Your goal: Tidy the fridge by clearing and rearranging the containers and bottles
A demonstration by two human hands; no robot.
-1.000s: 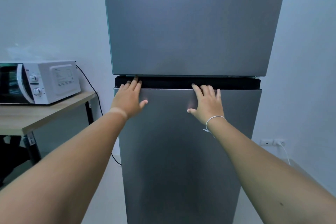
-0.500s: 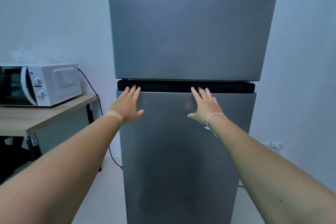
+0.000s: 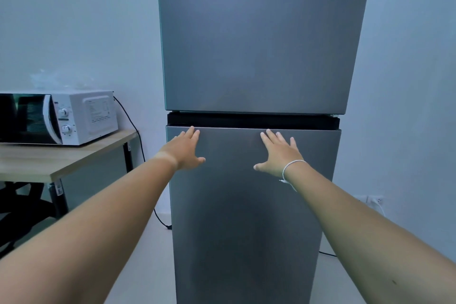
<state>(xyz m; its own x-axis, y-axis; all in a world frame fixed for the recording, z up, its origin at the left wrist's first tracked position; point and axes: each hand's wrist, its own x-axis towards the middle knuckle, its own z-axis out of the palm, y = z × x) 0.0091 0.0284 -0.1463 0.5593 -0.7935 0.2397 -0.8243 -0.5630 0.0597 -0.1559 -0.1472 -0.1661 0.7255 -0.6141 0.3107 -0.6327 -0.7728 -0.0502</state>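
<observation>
A tall grey two-door fridge stands straight ahead with both doors closed, so no containers or bottles show. A dark recessed gap runs between the upper door and the lower door. My left hand lies flat on the lower door near its top left corner, fingers spread, fingertips just under the gap. On the same door, right of the middle, my right hand is also spread flat. A white cord circles that wrist. Neither hand holds anything.
A white microwave sits on a wooden table to the left of the fridge, its black cable dropping to the floor. A dark chair base is under the table. A wall socket is low on the right wall.
Both hands have slid down out of the dark gap onto the face of the lower door. The view has pulled back and tilted up, showing more of the upper door.
</observation>
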